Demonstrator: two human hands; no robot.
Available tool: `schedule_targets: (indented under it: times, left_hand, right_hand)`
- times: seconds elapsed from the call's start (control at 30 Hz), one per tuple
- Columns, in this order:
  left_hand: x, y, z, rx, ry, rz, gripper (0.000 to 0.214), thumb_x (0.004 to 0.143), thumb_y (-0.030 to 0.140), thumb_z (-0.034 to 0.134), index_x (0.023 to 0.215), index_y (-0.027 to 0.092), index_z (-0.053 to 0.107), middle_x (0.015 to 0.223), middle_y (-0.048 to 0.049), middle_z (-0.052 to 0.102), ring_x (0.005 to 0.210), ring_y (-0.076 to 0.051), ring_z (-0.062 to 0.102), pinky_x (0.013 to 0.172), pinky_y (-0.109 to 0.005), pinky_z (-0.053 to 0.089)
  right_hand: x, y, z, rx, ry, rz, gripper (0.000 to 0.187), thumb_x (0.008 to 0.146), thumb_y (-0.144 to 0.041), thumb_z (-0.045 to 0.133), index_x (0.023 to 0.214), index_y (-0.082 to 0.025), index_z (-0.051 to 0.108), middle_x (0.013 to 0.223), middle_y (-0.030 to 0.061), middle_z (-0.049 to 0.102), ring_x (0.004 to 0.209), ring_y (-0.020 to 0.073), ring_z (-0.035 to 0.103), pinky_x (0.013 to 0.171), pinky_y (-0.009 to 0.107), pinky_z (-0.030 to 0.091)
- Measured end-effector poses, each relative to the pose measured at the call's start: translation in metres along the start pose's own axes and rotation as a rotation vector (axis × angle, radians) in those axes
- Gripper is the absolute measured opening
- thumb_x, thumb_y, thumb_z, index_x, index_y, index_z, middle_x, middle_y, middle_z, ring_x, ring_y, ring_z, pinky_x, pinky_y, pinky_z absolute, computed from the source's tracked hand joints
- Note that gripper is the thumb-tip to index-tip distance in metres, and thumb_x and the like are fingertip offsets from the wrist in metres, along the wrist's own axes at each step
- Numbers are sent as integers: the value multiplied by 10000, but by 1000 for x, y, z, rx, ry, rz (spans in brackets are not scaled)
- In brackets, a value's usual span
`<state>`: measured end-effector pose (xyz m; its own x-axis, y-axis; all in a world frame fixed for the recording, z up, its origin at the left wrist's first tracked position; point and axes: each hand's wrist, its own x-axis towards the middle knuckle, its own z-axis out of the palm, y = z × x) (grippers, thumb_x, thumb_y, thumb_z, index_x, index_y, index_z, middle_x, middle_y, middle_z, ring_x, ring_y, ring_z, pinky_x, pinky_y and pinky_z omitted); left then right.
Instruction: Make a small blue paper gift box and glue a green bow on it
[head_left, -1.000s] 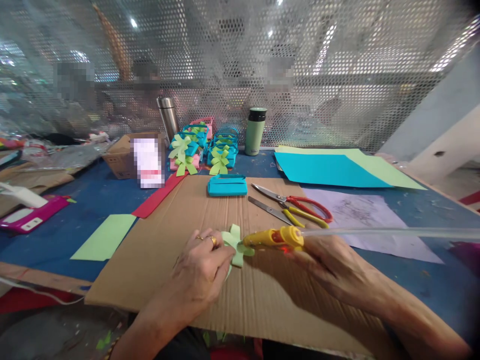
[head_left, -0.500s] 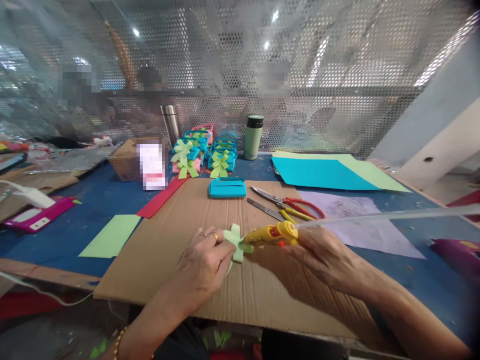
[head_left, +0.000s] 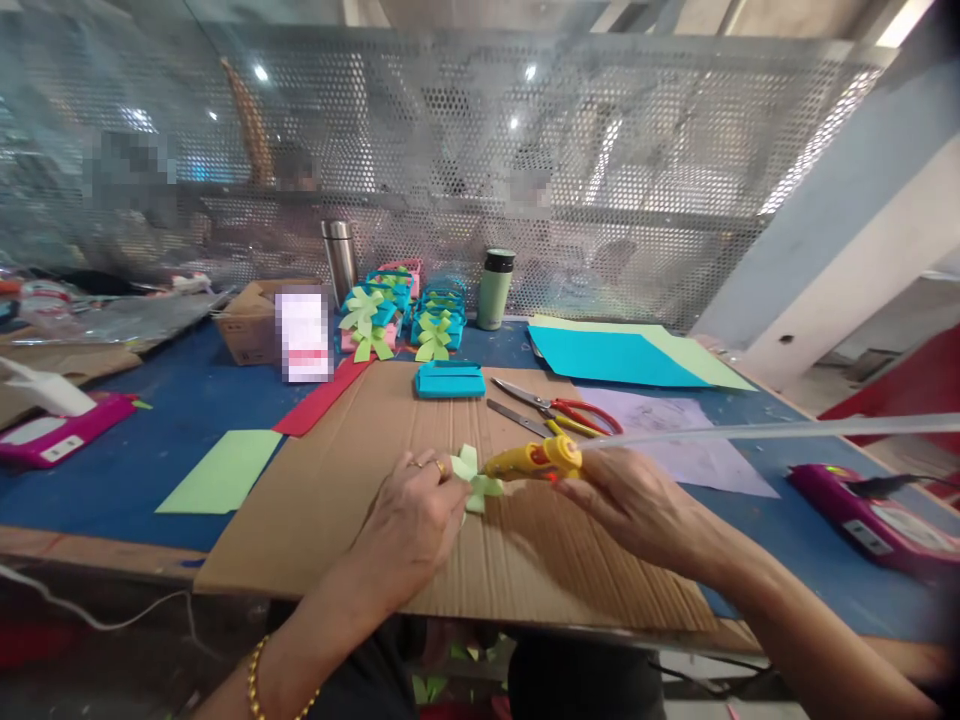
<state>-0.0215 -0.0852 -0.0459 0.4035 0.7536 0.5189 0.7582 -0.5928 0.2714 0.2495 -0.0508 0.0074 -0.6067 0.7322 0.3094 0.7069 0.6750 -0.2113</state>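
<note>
My left hand (head_left: 420, 505) is closed on a light green paper flower (head_left: 474, 492), pinching its left side just above the brown cardboard sheet (head_left: 330, 520). In my right hand (head_left: 637, 500) is a yellow hot glue gun (head_left: 536, 460), with a clear glue stick (head_left: 750, 430) running out of its back to the right. The gun's nozzle points left and meets the middle of the flower; whether it touches cannot be made out. A small red light glows on the gun. Beyond the hands lies a folded blue paper piece (head_left: 450, 380).
Red-handled scissors (head_left: 559, 405) and yellow-handled scissors (head_left: 525, 420) lie on the cardboard. Behind stand small blue paper baskets (head_left: 442, 325) with green flowers, a green tumbler (head_left: 496, 290) and a steel flask (head_left: 340, 258). Blue sheets (head_left: 615, 355) lie right; a magenta power strip (head_left: 877, 515) sits far right.
The view has shifted, bringing more of the right-hand power strip into sight. Both hands keep their hold, the glue gun's nozzle still at the flower's middle.
</note>
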Motion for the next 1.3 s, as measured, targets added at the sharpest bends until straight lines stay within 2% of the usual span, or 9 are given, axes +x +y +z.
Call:
schedule_targets:
  times: [0.23,0.53,0.7,0.77,0.83,0.93,1.1,1.17,1.3]
  left_hand:
    - [1,0,1,20,-16,2,262,997,144,483,877,188,712,880,-59,611,903,-242,561,823,-413,401]
    - [0,0,3,33,-16,1,252,1002,126,479,935,191,713,916,-63,629,920,-244,558,865,-436,404]
    - [0,-1,3,49,-4,23,247,1008,149,474,916,180,701,914,-69,630,915,-246,551,829,-417,401]
    - [1,0,2,49,2,24,253,1009,155,469,896,181,695,917,-69,621,912,-243,548,816,-408,400]
    - [1,0,0,43,10,32,255,1003,151,471,873,183,688,932,-71,610,921,-241,546,813,-400,401]
    - [0,-1,0,44,53,72,243,987,135,472,887,185,687,1012,-89,615,942,-243,549,824,-403,399]
    - [1,-13,14,73,164,194,253,988,133,468,920,212,699,978,-68,653,868,-234,589,745,-385,367]
    - [0,-17,18,70,201,238,223,984,138,487,955,219,693,1003,-65,661,866,-236,615,743,-389,370]
    - [-2,-26,12,83,230,303,205,972,174,545,1116,253,667,1112,-61,662,802,-204,624,772,-383,417]
  right_hand:
    - [-3,-3,1,-30,-37,50,478,1063,-553,338,767,-229,529,662,19,586,573,194,512,586,334,348]
    - [1,-8,2,-1,-70,81,449,1063,-525,343,819,-218,562,717,38,616,626,214,558,625,359,404]
    - [-6,-10,-8,104,5,97,398,1050,-519,380,851,-228,564,736,30,626,639,214,582,623,358,442]
    - [-11,-10,-13,153,60,120,404,1037,-527,409,781,-238,529,677,7,572,590,192,540,583,339,427]
    - [-19,-11,-17,184,100,178,430,1023,-537,434,715,-241,489,636,-9,514,559,172,498,551,319,409]
    - [-37,-8,-23,199,146,301,413,1013,-537,442,754,-227,524,680,-8,527,599,165,504,552,301,418]
    - [-77,12,-35,84,234,490,436,1024,-533,397,830,-201,603,706,3,572,658,180,542,588,307,445]
    - [-91,25,-42,16,263,546,431,1038,-504,376,926,-197,656,755,19,631,706,199,592,627,324,477]
    - [-105,57,-53,-179,272,458,360,1045,-425,429,1218,-216,665,998,68,715,845,226,656,783,386,514]
